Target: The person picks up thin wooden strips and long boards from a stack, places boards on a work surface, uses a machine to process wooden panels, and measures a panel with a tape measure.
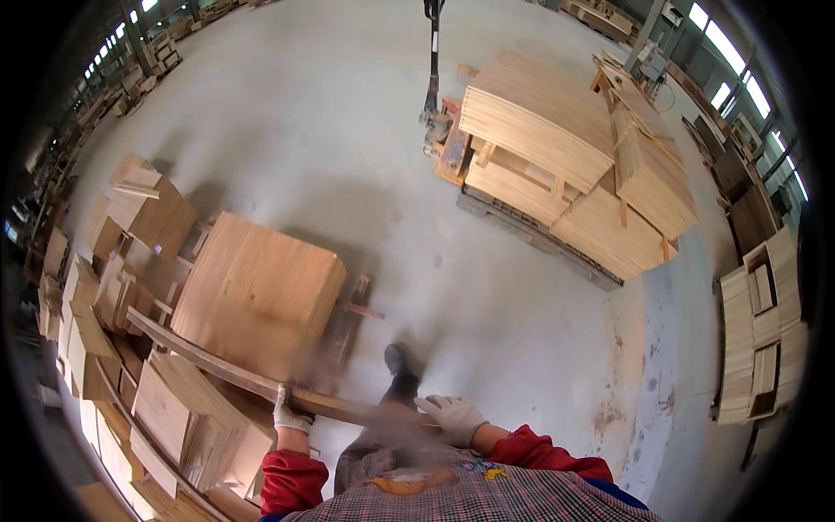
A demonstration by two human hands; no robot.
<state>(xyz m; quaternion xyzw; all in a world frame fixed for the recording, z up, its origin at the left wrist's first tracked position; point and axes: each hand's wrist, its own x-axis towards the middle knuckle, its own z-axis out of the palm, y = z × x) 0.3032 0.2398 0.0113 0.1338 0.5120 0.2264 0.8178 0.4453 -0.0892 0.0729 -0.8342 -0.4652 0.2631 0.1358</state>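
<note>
A long, narrow wooden plank runs from the far left toward my body, bent by the lens. My left hand, in a white glove, is closed around it just left of my legs. At the near end of the plank lies my right hand, also gloved, its fingers over the wood; the underside of that grip is hidden. Just beyond the plank stands a stack of wooden panels with rounded corners. On the plank's near side, more thin boards stand on edge at the left.
A pallet loaded with stacked panels stands at the far right, with a pallet jack beside it. Wooden blocks sit at the left. Another stack of wooden parts is by the right edge. My shoe is on the grey floor.
</note>
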